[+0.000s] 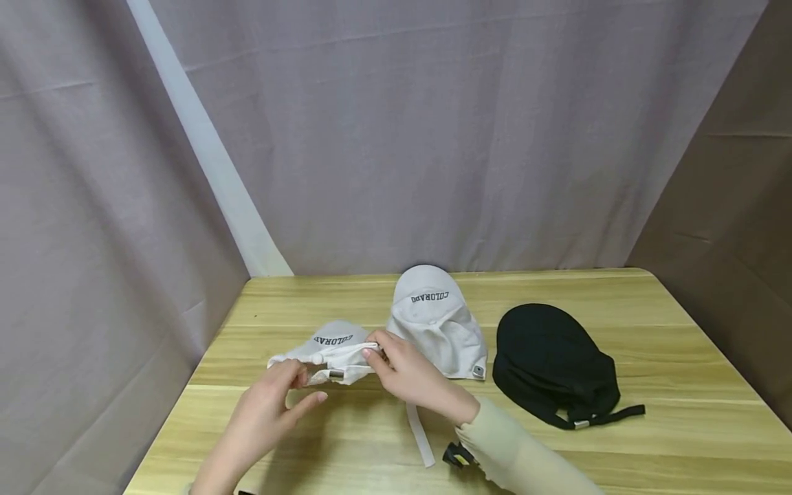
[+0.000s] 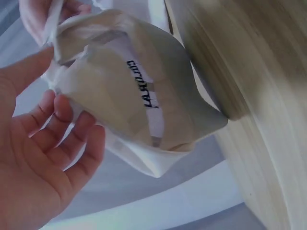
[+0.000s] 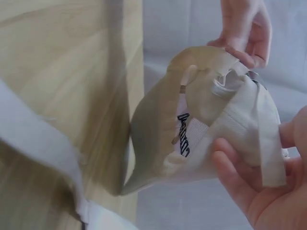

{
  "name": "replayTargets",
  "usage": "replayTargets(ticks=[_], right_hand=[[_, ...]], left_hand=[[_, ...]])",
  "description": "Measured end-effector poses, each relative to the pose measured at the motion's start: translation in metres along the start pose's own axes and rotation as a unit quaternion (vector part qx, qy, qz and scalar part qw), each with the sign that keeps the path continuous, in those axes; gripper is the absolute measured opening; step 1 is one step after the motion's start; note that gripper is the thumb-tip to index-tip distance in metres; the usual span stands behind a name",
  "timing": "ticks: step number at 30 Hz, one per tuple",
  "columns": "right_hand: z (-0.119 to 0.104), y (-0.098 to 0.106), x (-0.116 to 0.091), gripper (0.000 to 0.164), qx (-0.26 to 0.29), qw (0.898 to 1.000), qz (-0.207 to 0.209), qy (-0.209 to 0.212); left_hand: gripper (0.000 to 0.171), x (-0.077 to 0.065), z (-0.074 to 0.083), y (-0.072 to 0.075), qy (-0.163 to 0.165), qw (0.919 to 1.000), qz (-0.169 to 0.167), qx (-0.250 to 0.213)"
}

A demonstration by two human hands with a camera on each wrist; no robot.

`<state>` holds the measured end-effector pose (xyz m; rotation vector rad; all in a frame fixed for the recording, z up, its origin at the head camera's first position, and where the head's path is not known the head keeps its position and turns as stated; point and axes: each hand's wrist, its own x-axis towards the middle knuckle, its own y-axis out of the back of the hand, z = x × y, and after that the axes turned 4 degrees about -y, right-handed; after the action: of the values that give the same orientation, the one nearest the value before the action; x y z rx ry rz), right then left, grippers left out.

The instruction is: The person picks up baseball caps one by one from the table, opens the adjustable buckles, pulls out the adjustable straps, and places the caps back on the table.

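Observation:
A white cap (image 1: 337,337) with dark COLORADO lettering is held tilted just over the table, its underside and lettered lining showing in both wrist views. My right hand (image 1: 408,368) pinches its back edge between thumb and fingers, next to the loose strap (image 3: 272,143). My left hand (image 1: 262,405) is at the cap's left side, with loosely bent fingertips (image 2: 49,98) touching the rim and the thumb spread apart from them. A metal buckle (image 1: 336,375) shows on the cap's back strap, between the two hands.
A second white COLORADO cap (image 1: 433,323) lies just beyond my right hand, with a pale strap (image 1: 421,436) nearer me. To the right is a black cap (image 1: 551,364) with its strap out. Grey curtains (image 1: 433,137) hang behind the wooden table (image 1: 680,412).

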<state>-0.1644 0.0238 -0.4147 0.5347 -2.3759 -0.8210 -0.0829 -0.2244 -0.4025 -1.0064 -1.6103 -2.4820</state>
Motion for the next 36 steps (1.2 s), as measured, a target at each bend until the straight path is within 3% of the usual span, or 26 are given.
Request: replayTargets(ticks=[5,17,25,31,36], right_hand=[[-0.003,0.005,0.001,0.004,0.041,0.999,0.008,-0.014],[-0.004,0.003,-0.004,0.004,0.082,0.996,-0.012,-0.020],[-0.007,0.004,-0.008,0.021,0.104,0.994,0.031,-0.013],[-0.010,0.005,-0.010,0.023,0.105,0.990,0.091,0.029],[-0.010,0.005,-0.018,0.019,0.079,0.992,0.086,0.049]], left_hand=[[0.040,0.003,0.001,-0.007,-0.060,0.9964,0.027,0.053],[0.029,0.007,0.004,-0.010,-0.092,0.9913,0.073,0.060],[0.023,0.011,0.006,-0.008,-0.076,0.9888,0.118,0.051],[0.022,0.018,0.007,-0.008,-0.073,0.9838,0.158,0.045],[0.022,0.017,0.009,-0.011,-0.067,0.9844,0.157,0.044]])
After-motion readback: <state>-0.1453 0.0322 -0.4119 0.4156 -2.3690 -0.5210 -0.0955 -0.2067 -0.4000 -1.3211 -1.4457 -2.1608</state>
